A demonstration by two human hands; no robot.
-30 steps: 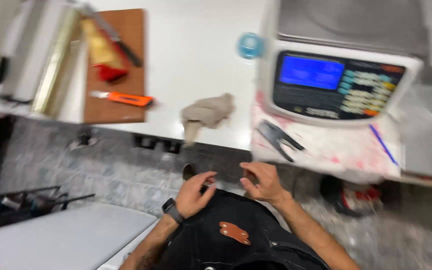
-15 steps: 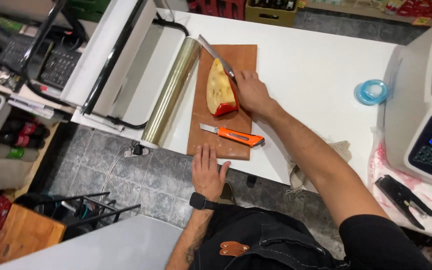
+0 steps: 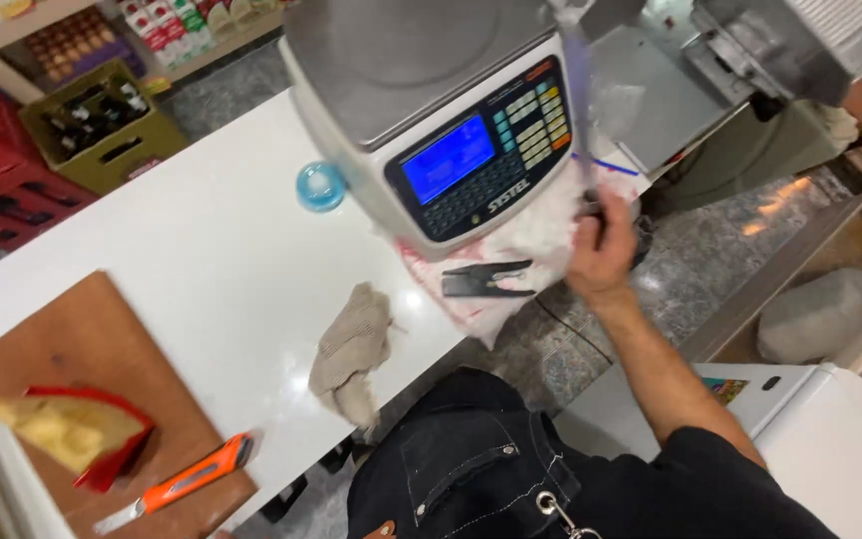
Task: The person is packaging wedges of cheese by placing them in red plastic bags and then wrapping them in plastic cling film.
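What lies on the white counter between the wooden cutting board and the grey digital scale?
In the head view, a crumpled beige cloth lies on the white counter between the wooden cutting board and the grey digital scale; the rest is bare.

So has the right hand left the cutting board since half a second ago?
Yes. The right hand has gone from the cheese on the cutting board rightward, to beside the scale.

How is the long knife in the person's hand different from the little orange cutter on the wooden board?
The long silver-bladed knife is held upright in the right hand beside the grey scale; the orange utility cutter lies flat, untouched, on the brown wooden board. The knife looks longer, with a dark handle; the cutter is short and bright orange. Both have metal blades.
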